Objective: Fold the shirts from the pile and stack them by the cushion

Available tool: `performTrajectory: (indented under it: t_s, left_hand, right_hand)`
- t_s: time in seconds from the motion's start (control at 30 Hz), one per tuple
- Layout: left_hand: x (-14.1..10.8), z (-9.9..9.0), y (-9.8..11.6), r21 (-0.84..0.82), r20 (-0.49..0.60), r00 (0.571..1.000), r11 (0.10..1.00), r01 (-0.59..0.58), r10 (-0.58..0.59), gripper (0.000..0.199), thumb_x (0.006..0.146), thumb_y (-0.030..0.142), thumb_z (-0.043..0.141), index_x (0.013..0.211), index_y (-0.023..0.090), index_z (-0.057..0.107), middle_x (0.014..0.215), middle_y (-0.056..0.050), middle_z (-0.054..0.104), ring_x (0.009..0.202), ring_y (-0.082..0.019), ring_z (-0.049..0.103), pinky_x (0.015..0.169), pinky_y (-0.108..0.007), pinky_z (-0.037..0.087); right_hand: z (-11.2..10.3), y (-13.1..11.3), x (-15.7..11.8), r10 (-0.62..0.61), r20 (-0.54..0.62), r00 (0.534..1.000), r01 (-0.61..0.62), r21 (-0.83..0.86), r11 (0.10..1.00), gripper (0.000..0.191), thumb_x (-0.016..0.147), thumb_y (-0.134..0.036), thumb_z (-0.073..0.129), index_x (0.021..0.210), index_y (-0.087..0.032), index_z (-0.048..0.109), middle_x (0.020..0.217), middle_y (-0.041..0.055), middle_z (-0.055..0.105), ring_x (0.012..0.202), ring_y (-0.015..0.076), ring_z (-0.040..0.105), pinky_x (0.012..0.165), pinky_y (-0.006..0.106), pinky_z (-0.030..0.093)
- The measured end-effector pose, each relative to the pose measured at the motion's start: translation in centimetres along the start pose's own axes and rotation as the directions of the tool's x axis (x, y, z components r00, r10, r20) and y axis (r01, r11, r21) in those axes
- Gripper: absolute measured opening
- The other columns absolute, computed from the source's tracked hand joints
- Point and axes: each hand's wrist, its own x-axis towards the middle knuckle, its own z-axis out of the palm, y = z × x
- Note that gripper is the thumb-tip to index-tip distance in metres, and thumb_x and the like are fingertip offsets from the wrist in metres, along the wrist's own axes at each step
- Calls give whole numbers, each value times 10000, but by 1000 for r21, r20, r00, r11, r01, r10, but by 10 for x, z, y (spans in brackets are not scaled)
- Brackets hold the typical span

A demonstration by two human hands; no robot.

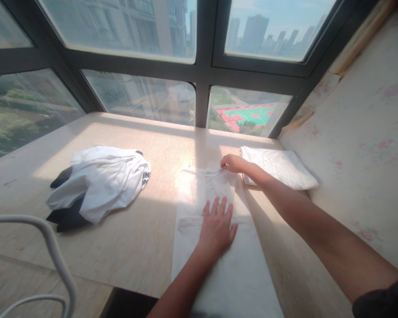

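A long white garment [225, 269], folded into a narrow strip, lies on the wooden ledge in front of me and runs down past the bottom of the view. My left hand [218, 227] rests palm down on its middle, fingers spread. At the garment's far right corner, my right hand [234, 163] has its fingers pinched together on the edge of the cloth. Sunlight washes out the far end, so its details are hard to make out.
A crumpled white garment with black parts and dark lettering [109, 181] lies to the left. A folded white cloth [281, 168] sits at the right, near the papered wall [368, 132]. Windows [139, 99] rise behind the wooden ledge [152, 247]. A white curved tube [58, 256] crosses the lower left.
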Motion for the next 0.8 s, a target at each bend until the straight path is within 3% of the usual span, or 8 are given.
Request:
performTrajectory:
  t_s: [0.23, 0.4, 0.5, 0.67, 0.8]
  left_hand:
    - [8, -9, -1, -116, 3, 999, 992, 41, -41, 514, 916, 449, 549, 1370, 210, 532, 1523, -131, 466, 1421, -352, 381, 1175, -600, 272]
    - [60, -21, -22, -181, -17, 986, 970, 161, -167, 456, 907, 269, 541, 1345, 146, 518, 1437, -152, 521, 1338, -272, 474, 1129, -414, 375]
    - [96, -18, -38, -185, -12, 972, 956, 229, -235, 471, 900, 237, 537, 1359, 140, 498, 1357, -154, 577, 1282, -272, 517, 1070, -402, 412]
    - [130, -12, -51, -206, 32, 946, 924, 322, -322, 447, 895, 298, 570, 1331, 203, 541, 1196, -102, 682, 1152, -256, 597, 969, -373, 444]
    - [138, -17, -55, -232, 76, 936, 907, 353, -345, 205, 918, 306, 543, 1060, 239, 675, 1008, -48, 730, 965, -208, 651, 824, -303, 464]
  right_hand:
    - [-16, 23, -27, 56, -82, 995, -52, 47, 998, 308, 828, -92, 513, 985, -183, 761, 1028, 60, 740, 907, 179, 655, 777, 227, 441]
    - [-12, 28, -46, 15, -56, 998, -11, 83, 996, 401, 749, -94, 562, 1093, -183, 749, 1002, 55, 733, 872, 176, 645, 765, 225, 433]
    - [-6, 31, -47, -11, -32, 999, 14, 102, 995, 462, 714, -91, 582, 1138, -182, 741, 1011, 66, 721, 868, 179, 640, 755, 225, 434]
    - [3, 36, -37, -50, -2, 999, 50, 124, 991, 318, 707, -151, 650, 998, -185, 775, 992, 77, 708, 922, 208, 625, 835, 260, 436]
    - [2, 33, -32, -50, 1, 999, 49, 162, 986, 188, 744, -183, 640, 891, -163, 756, 1010, 86, 711, 936, 206, 624, 845, 266, 439]
